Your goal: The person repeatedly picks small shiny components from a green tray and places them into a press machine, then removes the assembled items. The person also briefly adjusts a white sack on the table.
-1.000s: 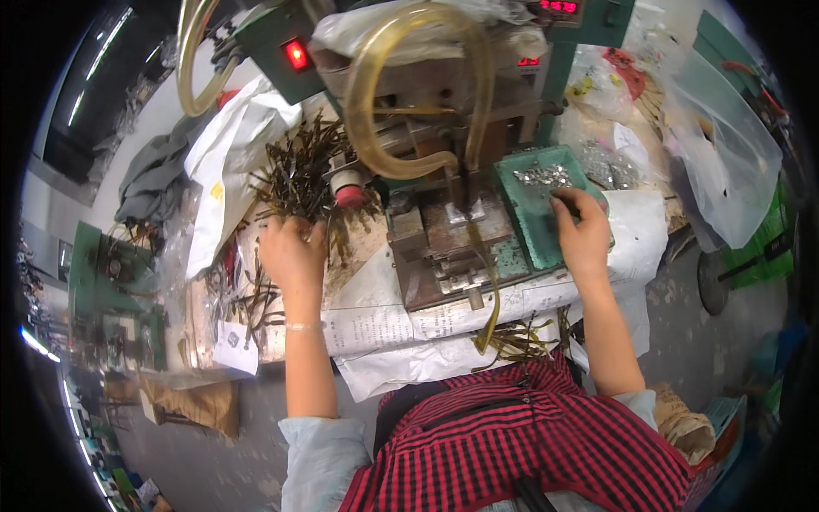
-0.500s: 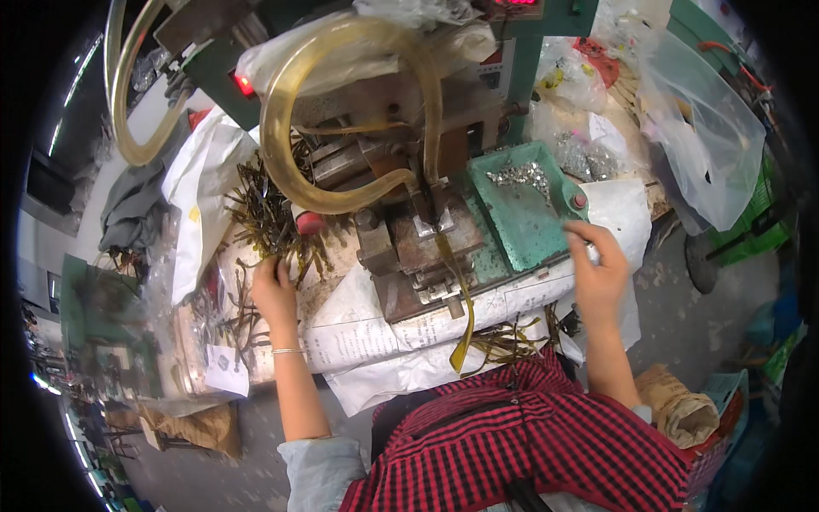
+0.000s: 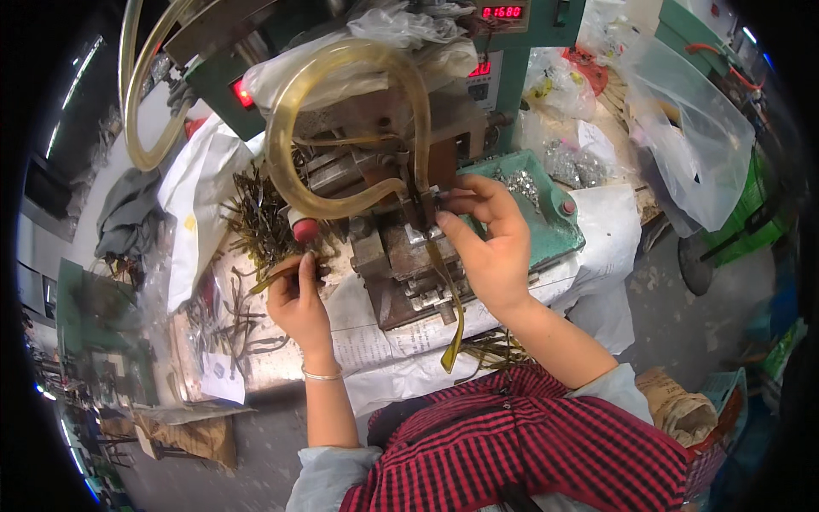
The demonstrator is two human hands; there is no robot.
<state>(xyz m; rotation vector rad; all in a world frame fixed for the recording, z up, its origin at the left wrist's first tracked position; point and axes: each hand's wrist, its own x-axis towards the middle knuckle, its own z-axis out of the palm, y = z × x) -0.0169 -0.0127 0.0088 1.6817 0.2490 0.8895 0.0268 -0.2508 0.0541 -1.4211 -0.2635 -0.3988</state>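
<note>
My left hand (image 3: 299,307) is closed on an olive-brown eyeglass temple (image 3: 268,283), its tip poking out to the left. Behind that hand lies a heap of similar temples (image 3: 256,213). Another olive eyeglass temple (image 3: 456,328) sits with one end in the metal fixture (image 3: 388,286) of a bench machine, and its wider end hangs toward me. At the fixture's clamp, my right hand (image 3: 490,247) has thumb and fingers drawn together; anything between them is too small or hidden to name. A red knob (image 3: 304,229) stands just beyond my left hand.
A green tray (image 3: 554,235) with small metal pieces (image 3: 520,186) is right of the fixture. A thick yellowish hose (image 3: 281,145) loops over the machine. More temples (image 3: 490,350) lie at the front edge on white paper (image 3: 367,341). Plastic bags (image 3: 691,128) stand at the right.
My right hand has moved left from beside the green tray to the fixture's clamp. My left hand has come slightly right and turned, lifting a temple from the heap's near side.
</note>
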